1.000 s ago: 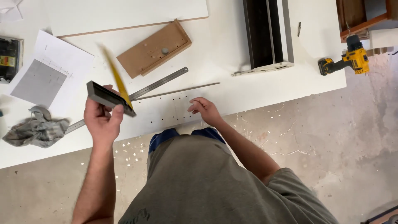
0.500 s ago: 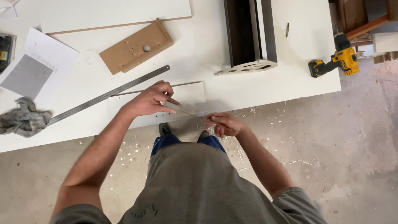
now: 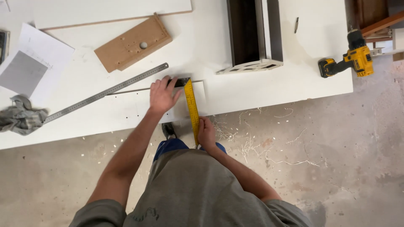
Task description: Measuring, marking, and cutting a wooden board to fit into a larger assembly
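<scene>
Try square [image 3: 191,103], yellow-bladed with a dark stock, lies across a narrow white panel [image 3: 126,107] on the white workbench [image 3: 261,90]. Left hand [image 3: 163,94] presses flat, fingers spread over the stock; right hand [image 3: 206,132] pinches the blade's near end. Stock should seat tight against the panel's far edge. Steel ruler [image 3: 105,92] lies just beside.
</scene>
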